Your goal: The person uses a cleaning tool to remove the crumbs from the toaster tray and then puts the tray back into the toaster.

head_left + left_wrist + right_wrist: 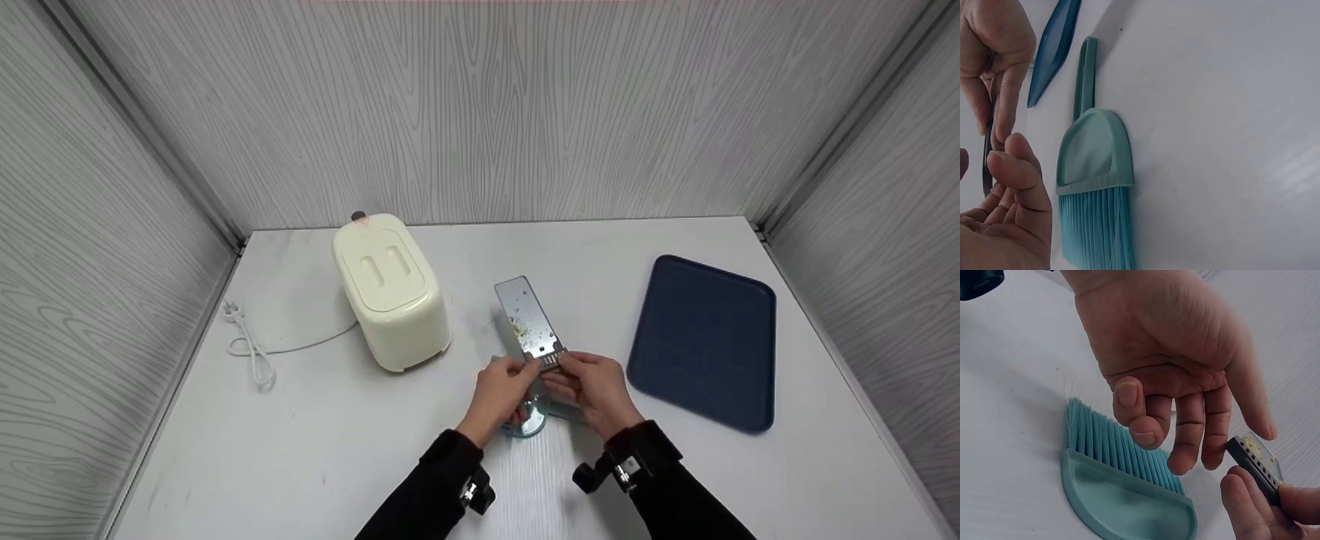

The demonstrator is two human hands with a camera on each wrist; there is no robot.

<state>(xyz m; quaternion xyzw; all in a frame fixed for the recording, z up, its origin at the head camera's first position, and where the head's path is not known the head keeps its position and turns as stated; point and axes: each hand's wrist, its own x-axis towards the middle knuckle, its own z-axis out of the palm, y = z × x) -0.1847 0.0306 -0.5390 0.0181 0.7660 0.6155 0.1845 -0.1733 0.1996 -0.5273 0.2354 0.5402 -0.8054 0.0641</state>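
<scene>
A flat metal crumb tray [529, 311], speckled with yellowish crumbs, is held above the table at its near, slotted end. My left hand [499, 390] pinches that end's left corner between thumb and fingers. At the right corner my right hand [596, 386] pinches the same end, its other fingers loosely bent below. Beneath both hands lies a teal hand brush [1095, 146], partly covered by them in the head view. Its bristles show clearly in the right wrist view, where the crumb tray [1258, 467] appears edge-on with crumbs beside the slots.
A cream toaster [390, 277] with a lid stands left of the hands. Its white cord ends in a plug [234, 311] near the table's left edge. To the right lies a dark blue tray [705, 345]. Pale wood-grain walls enclose the white table at the back and sides.
</scene>
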